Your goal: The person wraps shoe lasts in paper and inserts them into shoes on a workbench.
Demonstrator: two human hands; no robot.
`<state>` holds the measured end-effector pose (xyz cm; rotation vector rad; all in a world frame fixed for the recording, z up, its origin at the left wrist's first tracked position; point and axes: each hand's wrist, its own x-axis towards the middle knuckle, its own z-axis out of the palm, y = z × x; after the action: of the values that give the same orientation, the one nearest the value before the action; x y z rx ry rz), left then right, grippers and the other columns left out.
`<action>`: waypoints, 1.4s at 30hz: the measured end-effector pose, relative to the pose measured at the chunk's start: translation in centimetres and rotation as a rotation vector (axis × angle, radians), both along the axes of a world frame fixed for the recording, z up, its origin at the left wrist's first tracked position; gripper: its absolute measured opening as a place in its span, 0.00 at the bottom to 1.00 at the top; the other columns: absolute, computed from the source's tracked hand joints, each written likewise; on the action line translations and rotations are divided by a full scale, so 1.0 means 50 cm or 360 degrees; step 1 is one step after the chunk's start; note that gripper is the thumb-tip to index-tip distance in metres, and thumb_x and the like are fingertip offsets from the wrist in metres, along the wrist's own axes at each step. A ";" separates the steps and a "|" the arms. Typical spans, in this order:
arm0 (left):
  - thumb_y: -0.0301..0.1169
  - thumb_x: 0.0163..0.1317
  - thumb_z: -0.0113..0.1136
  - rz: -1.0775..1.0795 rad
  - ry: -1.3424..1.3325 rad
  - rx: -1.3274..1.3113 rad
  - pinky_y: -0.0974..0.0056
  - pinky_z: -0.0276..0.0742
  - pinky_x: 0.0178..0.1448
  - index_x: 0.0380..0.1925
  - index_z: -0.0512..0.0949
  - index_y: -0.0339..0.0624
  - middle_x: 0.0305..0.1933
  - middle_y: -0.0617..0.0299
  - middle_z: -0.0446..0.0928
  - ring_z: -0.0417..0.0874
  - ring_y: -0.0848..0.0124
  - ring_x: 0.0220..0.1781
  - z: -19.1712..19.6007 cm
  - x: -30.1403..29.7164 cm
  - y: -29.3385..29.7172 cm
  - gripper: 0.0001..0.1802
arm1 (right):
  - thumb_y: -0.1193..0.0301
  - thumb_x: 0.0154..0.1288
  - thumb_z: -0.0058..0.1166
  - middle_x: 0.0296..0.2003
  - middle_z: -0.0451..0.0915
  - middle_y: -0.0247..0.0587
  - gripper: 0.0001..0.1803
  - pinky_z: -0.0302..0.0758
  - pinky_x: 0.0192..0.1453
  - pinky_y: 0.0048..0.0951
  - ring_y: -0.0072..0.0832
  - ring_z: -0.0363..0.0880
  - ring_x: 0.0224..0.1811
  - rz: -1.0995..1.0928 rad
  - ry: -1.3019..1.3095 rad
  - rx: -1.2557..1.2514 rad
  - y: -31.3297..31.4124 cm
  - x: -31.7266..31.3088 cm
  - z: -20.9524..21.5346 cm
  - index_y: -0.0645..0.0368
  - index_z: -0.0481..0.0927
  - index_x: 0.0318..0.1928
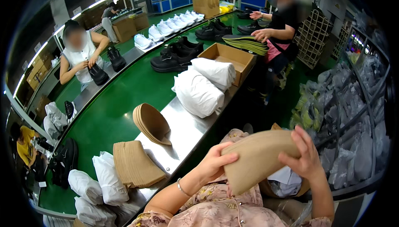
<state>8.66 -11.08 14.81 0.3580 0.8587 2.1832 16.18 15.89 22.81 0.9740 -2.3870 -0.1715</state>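
Observation:
In front of my chest I hold a curved brown cardboard piece, possibly several layers thick. My left hand is closed on its left end, thumb on the near face. At the right end, my right hand grips it with fingers over the upper edge and thumb on the face; motion blurs it slightly. Left of my hands, on the metal ledge, lies a fanned stack of similar brown cardboard pieces. Beyond that stack stands a second, curled stack of cardboard pieces.
White paper-wrapped bundles sit on the ledge ahead, beside an open cardboard box. More wrapped bundles lie at lower left. Black shoes stand on the green belt. Co-workers are across and ahead. A rack of bagged items stands right.

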 end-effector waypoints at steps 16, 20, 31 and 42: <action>0.40 0.57 0.59 0.0895 -0.0363 0.0405 0.59 0.68 0.58 0.53 0.65 0.44 0.53 0.63 0.71 0.71 0.68 0.56 -0.105 0.012 -0.120 0.26 | 0.58 0.52 0.64 0.55 0.63 0.43 0.44 0.63 0.60 0.30 0.29 0.64 0.57 0.0600 -0.2272 -0.2984 -0.272 -0.254 -0.165 0.62 0.53 0.62; 0.41 0.60 0.55 0.0888 -0.0457 0.0307 0.61 0.70 0.56 0.53 0.65 0.40 0.51 0.61 0.71 0.72 0.69 0.54 -0.125 -0.001 -0.127 0.25 | 0.65 0.54 0.61 0.43 0.72 0.39 0.28 0.68 0.54 0.26 0.25 0.72 0.46 0.0672 -0.2405 -0.3100 -0.246 -0.265 -0.128 0.64 0.65 0.51; 0.22 0.64 0.44 0.2211 0.0747 -0.1081 0.65 0.68 0.56 0.46 0.69 0.31 0.47 0.54 0.73 0.73 0.69 0.50 -0.037 0.011 -0.163 0.12 | 0.72 0.57 0.60 0.31 0.75 0.32 0.13 0.68 0.36 0.14 0.13 0.70 0.30 0.0486 -0.1553 -0.3109 -0.319 -0.207 -0.086 0.61 0.68 0.36; 0.28 0.63 0.47 0.1838 0.1575 -0.1656 0.63 0.56 0.65 0.57 0.62 0.33 0.60 0.48 0.65 0.65 0.62 0.62 0.047 -0.141 -0.088 0.23 | 0.74 0.54 0.58 0.21 0.69 0.46 0.12 0.67 0.26 0.36 0.44 0.70 0.23 0.0018 -0.0366 -0.2176 -0.472 -0.292 -0.238 0.62 0.66 0.24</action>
<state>1.60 -15.48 17.16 0.4380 3.1536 1.9013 1.57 -7.71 10.89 0.3028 -1.9480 1.4280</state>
